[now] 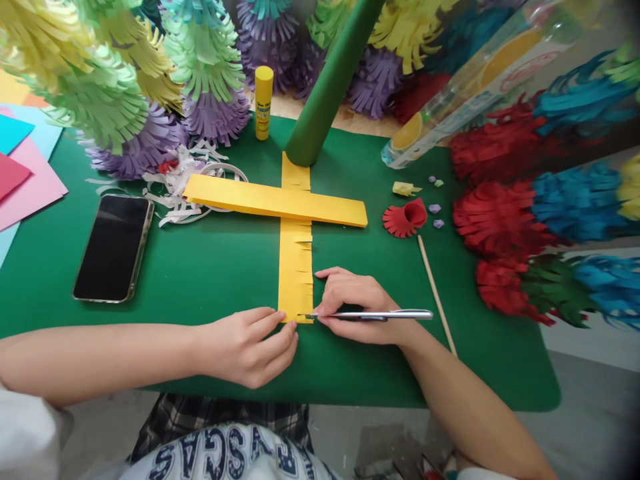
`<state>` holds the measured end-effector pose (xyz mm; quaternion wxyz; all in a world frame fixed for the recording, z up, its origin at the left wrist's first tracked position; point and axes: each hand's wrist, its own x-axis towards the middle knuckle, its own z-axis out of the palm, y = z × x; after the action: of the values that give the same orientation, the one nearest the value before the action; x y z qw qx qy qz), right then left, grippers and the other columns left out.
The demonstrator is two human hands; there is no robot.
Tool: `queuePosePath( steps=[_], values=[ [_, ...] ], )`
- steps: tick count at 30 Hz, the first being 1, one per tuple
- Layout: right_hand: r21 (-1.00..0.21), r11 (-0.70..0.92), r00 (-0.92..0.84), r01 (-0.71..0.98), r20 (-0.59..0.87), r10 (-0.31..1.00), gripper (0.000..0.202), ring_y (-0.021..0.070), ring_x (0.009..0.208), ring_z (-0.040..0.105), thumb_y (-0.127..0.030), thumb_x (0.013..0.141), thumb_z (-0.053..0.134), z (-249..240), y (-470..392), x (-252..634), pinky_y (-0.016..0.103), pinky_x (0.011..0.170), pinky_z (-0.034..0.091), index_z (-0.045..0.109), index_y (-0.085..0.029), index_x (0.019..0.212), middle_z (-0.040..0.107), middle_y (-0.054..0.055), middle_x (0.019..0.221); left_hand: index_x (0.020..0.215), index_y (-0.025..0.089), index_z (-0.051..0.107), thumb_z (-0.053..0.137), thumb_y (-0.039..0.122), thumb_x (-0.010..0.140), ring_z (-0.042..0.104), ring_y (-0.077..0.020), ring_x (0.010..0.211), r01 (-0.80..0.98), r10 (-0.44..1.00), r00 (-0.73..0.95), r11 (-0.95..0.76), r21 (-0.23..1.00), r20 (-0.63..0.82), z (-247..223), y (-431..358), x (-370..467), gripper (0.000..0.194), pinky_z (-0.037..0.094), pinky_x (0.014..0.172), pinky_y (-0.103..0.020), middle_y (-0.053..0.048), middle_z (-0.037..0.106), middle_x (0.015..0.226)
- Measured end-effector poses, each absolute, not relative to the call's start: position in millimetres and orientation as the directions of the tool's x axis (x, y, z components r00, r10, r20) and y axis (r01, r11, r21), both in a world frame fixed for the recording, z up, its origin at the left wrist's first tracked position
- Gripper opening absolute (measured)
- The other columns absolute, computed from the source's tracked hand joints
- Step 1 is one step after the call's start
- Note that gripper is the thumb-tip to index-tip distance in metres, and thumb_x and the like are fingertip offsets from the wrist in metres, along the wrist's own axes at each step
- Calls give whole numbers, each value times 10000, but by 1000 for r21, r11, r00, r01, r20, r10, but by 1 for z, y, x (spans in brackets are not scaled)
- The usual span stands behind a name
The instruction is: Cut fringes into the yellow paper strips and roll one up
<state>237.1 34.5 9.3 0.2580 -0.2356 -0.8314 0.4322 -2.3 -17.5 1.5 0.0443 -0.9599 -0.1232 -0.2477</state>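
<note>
A yellow paper strip (pixel 295 267) lies lengthwise on the green table, with short slits along its right edge. My left hand (pixel 253 347) holds the near end down with its fingertips, fingers bent and close together. My right hand (pixel 357 303) is closed around a slim silver craft knife (pixel 400 315), gripped like a pen. Its dark tip touches the strip near the bottom right corner. Across the upper part of this strip rests a second, folded yellow paper strip (pixel 270 201).
A green paper cone (pixel 333 87) stands at the strip's far end beside a glue stick (pixel 263 103). Left are a phone (pixel 114 249) and white paper shreds (pixel 185 193). Right are a red fringed paper piece (pixel 406 218) and a thin wooden stick (pixel 437 293). Fringed paper decorations (pixel 205 60) surround the table (pixel 210 267).
</note>
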Motion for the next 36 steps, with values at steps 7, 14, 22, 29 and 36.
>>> queuePosePath(
  steps=[7, 14, 22, 29, 36],
  values=[
    [-840, 517, -761, 164, 225, 608, 67, 109, 626, 643, -132, 811, 644, 8, 34, 236, 385, 931, 463, 634, -187, 774, 710, -2, 696, 912, 93, 700, 490, 147, 874, 689, -208, 798, 254, 215, 847, -967, -16, 485, 2, -17, -2, 220, 602, 701, -305, -107, 721, 921],
    [-824, 539, -771, 173, 227, 595, 32, 115, 659, 684, -178, 837, 656, 7, 33, 236, 369, 953, 447, 651, -193, 809, 744, 6, 737, 911, 114, 693, 492, 159, 885, 686, -196, 811, 258, 204, 853, -965, -48, 480, 2, -17, -2, 208, 600, 714, -298, -106, 716, 935],
    [-844, 511, -741, 161, 238, 628, 50, 119, 665, 686, -155, 808, 685, 5, 34, 236, 373, 936, 470, 656, -195, 814, 745, 5, 745, 926, 101, 690, 497, 170, 878, 683, -206, 814, 258, 212, 850, -966, -29, 482, 0, -18, -2, 211, 597, 711, -310, -111, 710, 939],
    [-909, 392, -555, 146, 252, 793, 124, 156, 700, 692, -132, 734, 739, 0, 38, 240, 384, 866, 544, 658, -211, 784, 746, 6, 740, 933, 92, 683, 500, 156, 884, 674, -195, 793, 265, 219, 842, -964, -23, 492, 2, -17, -2, 200, 586, 714, -305, -102, 698, 892],
    [-925, 306, -396, 224, 200, 896, 77, 158, 694, 671, -203, 738, 746, -7, 46, 249, 339, 771, 560, 672, -211, 760, 729, 17, 761, 938, 83, 674, 445, 129, 900, 654, -174, 802, 282, 249, 838, -959, 4, 485, 1, -16, -1, 237, 560, 719, -291, -113, 699, 957]
  ],
)
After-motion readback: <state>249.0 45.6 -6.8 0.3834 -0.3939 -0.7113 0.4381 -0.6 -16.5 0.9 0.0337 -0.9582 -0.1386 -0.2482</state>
